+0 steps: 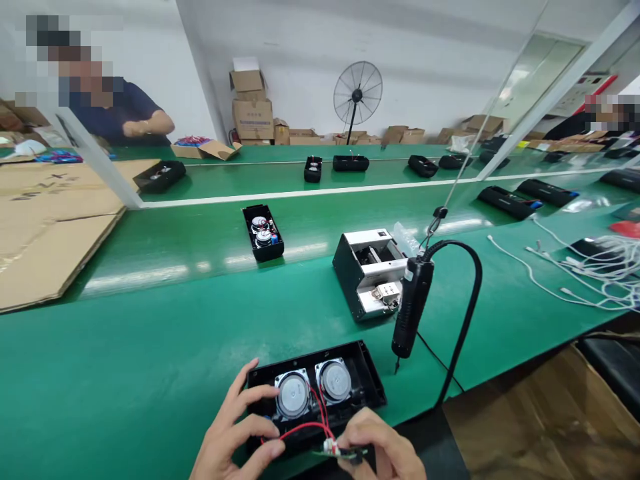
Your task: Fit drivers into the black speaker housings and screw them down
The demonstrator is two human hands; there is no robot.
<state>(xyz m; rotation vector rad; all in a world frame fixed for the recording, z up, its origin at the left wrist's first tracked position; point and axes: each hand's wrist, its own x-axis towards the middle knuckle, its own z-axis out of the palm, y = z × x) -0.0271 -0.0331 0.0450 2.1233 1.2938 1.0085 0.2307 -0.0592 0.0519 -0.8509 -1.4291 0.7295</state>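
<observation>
Near the front edge of the green table sits a black speaker case with two round speakers inside. The left hand grips its left side. The right hand pinches a small circuit board with red wires.

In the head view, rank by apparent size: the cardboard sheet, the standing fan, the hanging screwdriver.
1. cardboard sheet, clearly largest.
2 and 3. hanging screwdriver and standing fan look alike; the fan is far back, so no ranking.

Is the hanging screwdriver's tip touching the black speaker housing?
Apart. The head view shows the electric screwdriver hanging with its tip to the right of the speaker housing, green table between them.
</observation>
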